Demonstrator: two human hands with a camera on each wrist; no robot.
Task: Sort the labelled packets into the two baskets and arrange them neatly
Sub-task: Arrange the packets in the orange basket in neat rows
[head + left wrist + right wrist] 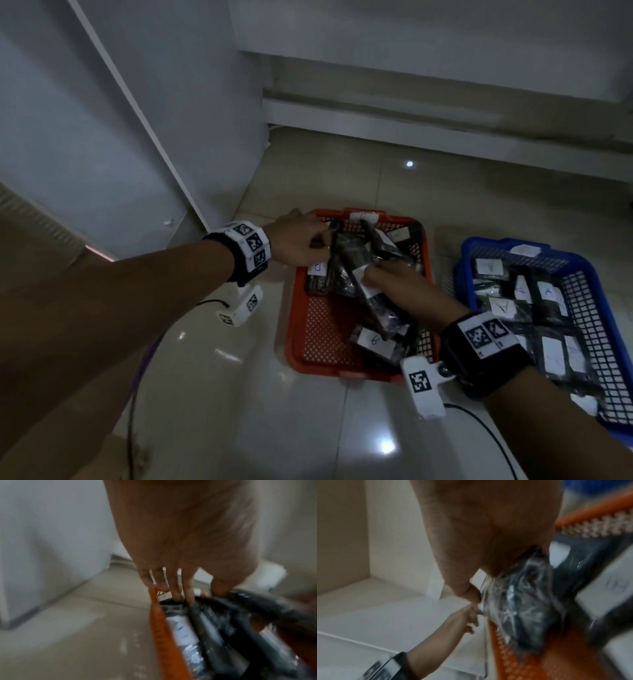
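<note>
I am crouched over two baskets on a pale tiled floor [308, 428]: a red basket [320, 329] in front of me and a blue basket [582, 291] just to its right. My left hand [301, 240] is at the far left corner of the red basket, its fingers [189, 595] curled down onto the top edges of a bunch of dark plastic packets [346, 270] that stand on edge there, thumb pressing from the other side. My right hand [397, 277] is in the middle of the same basket, gripping one crinkly dark packet [522, 608] between thumb and fingers. Another packet with a white label [373, 339] lies loose nearer to me, marked with what looks like a B. The blue basket already holds packets with white labels [501, 306], several reading A, lying fairly flat. To do this step well, I think I should keep my left hand bracing the standing row so it does not topple, slide the right-hand packet in beside it with its label facing the same way, then gather the loose ones; the slippery plastic may slide, so a firm pinch seems wise
</note>
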